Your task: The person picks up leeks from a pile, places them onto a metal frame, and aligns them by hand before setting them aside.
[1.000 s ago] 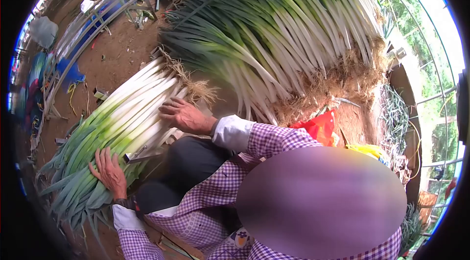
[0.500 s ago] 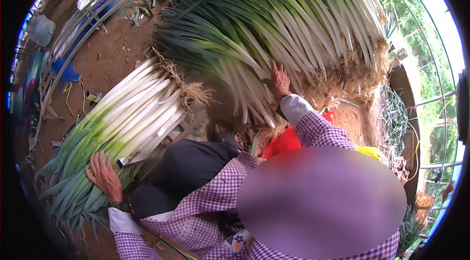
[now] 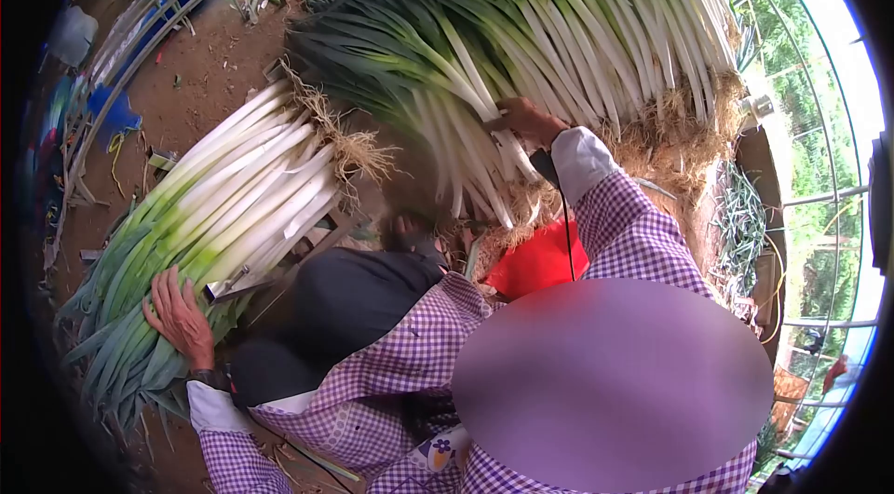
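Pressing the left hand down flat, fingers spread, on the green leaf ends of the laid-out bundle at lower left. Lying there on a metal rack over bare soil, white shanks lined up side by side, roots pointing up and to the right. Crouching or sitting just beside it, dark trousers touching the rack's near edge. Reaching the right hand across to the big heap, well apart from the bundle. Curling its fingers round white stalks at the heap's lower edge; gripping how many, not being possible to tell. Showing a red bag below that wrist, and a mat of straw-coloured roots further right. Judging progress: seeming to be somewhere in the early middle, with one neat bundle already stacked and a far larger heap waiting unsorted. Appearing to be mid-pick, stalks grasped but not yet lifted clear.
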The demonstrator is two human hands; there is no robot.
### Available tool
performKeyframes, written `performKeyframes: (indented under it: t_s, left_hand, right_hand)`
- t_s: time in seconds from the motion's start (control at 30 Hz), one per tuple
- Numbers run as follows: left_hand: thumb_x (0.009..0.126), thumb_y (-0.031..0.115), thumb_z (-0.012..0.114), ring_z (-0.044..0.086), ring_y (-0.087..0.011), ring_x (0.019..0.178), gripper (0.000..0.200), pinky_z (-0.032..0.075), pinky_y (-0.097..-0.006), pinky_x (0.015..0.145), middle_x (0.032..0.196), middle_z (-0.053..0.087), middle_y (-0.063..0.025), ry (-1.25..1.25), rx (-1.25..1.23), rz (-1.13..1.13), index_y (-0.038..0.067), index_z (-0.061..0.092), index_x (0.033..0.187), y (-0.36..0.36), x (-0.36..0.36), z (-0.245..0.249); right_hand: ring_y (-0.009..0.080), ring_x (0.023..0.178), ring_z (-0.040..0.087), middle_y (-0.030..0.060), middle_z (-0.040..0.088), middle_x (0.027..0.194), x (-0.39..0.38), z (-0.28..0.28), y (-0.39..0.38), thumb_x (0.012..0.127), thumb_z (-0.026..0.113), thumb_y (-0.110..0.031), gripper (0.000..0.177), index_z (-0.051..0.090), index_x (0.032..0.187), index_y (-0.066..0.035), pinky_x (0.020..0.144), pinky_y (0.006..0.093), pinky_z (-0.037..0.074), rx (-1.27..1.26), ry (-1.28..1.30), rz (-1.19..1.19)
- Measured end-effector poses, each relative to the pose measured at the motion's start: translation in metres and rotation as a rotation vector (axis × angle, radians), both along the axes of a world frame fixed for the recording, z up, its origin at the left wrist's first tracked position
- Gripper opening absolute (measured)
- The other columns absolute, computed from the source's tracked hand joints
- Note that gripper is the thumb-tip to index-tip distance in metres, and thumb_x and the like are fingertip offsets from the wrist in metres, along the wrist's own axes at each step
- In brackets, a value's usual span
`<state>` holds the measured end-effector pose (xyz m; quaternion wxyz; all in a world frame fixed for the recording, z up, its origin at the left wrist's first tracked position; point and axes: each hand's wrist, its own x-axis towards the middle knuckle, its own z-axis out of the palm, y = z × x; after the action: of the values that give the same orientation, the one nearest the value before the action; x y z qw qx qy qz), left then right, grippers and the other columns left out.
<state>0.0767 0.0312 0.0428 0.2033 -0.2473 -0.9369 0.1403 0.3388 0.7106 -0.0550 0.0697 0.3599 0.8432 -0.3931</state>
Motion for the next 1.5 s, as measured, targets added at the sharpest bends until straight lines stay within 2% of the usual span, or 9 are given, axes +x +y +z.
performKeyframes:
  t_s: [0.13,0.3,0.6,0.7,0.8,1.1,1.3,1.33,1.5]
  left_hand:
    - [0.109,0.036,0.05,0.047,-0.0179,0.142,0.039,0.023,-0.0479,0.12,0.147,0.057,-0.0005,-0.001,0.001,-0.004,0.019,0.058,0.143,0.001,0.001,0.001]
    - [0.109,0.036,0.049,0.047,-0.0184,0.142,0.039,0.023,-0.0484,0.12,0.147,0.057,-0.0019,-0.017,-0.009,0.008,0.018,0.058,0.142,0.003,0.002,0.002]
    - [0.107,0.032,0.052,0.048,-0.0197,0.141,0.038,0.023,-0.0487,0.121,0.144,0.058,-0.0039,-0.013,0.028,-0.017,0.016,0.059,0.141,0.002,0.0,0.001]
    - [0.107,0.032,0.052,0.048,-0.0198,0.14,0.038,0.023,-0.0488,0.121,0.144,0.058,-0.0046,0.002,0.023,-0.024,0.015,0.059,0.141,0.001,0.0,0.001]
    - [0.107,0.031,0.052,0.048,-0.02,0.14,0.038,0.023,-0.0489,0.121,0.144,0.059,-0.0049,0.002,0.027,-0.027,0.014,0.059,0.14,0.003,0.0,0.002]
    - [0.105,0.03,0.055,0.048,-0.0202,0.14,0.039,0.022,-0.0495,0.122,0.144,0.058,-0.0052,0.002,0.043,-0.031,0.014,0.059,0.14,0.004,0.002,0.002]
    - [0.104,0.03,0.056,0.047,-0.0202,0.141,0.039,0.022,-0.0496,0.122,0.145,0.058,-0.005,-0.013,0.052,-0.013,0.015,0.058,0.14,0.006,0.002,0.003]
    - [0.104,0.03,0.056,0.047,-0.0202,0.141,0.039,0.022,-0.0496,0.122,0.144,0.058,-0.0049,-0.01,0.054,-0.016,0.015,0.058,0.14,0.005,0.003,0.002]
    - [0.104,0.03,0.057,0.047,-0.02,0.141,0.038,0.022,-0.0491,0.121,0.144,0.058,-0.0036,-0.017,0.045,-0.008,0.016,0.058,0.14,0.006,0.003,0.003]
  right_hand:
    - [0.0301,0.112,0.069,0.0231,0.072,0.118,0.0,-0.05,0.032,0.096,0.073,-0.041,0.058,0.064,0.133,0.003,0.098,0.0385,0.054,-0.305,0.128,0.067]
    - [0.0214,0.091,0.072,0.0127,0.071,0.108,0.0,0.016,-0.008,0.103,0.067,-0.03,0.047,0.059,0.132,0.006,0.081,0.0343,0.061,-0.837,0.216,-0.251]
    - [0.0277,0.101,0.073,0.0195,0.069,0.12,-0.026,-0.002,-0.004,0.09,0.081,-0.035,0.064,0.058,0.135,0.003,0.078,0.0383,0.061,-0.615,0.231,-0.283]
    - [0.0315,0.102,0.072,0.0253,0.064,0.13,-0.042,-0.052,-0.004,0.086,0.084,-0.033,0.069,0.055,0.14,-0.001,0.079,0.0442,0.06,0.249,0.278,-0.226]
    - [0.0391,0.101,0.072,0.0313,0.059,0.135,-0.047,-0.014,-0.037,0.087,0.079,-0.026,0.07,0.05,0.148,-0.01,0.083,0.0512,0.058,0.509,0.134,-0.127]
    - [0.0446,0.111,0.068,0.0294,0.06,0.135,-0.048,-0.039,-0.039,0.083,0.072,-0.018,0.06,0.057,0.14,-0.02,0.091,0.0537,0.055,0.534,0.107,-0.094]
    - [0.0241,0.107,0.065,0.0133,0.069,0.109,-0.044,-0.004,-0.061,0.082,0.083,-0.036,0.06,0.064,0.135,-0.015,0.093,0.0394,0.051,0.116,0.241,-0.092]
    - [0.0301,0.118,0.068,0.0205,0.071,0.125,-0.042,-0.023,-0.062,0.083,0.081,-0.029,0.051,0.069,0.131,-0.018,0.097,0.0427,0.054,0.063,0.43,-0.059]
    - [0.039,0.092,0.072,0.021,0.073,0.102,-0.042,-0.039,-0.114,0.082,0.079,-0.013,0.049,0.069,0.129,-0.017,0.085,0.0462,0.056,0.024,0.528,-0.163]
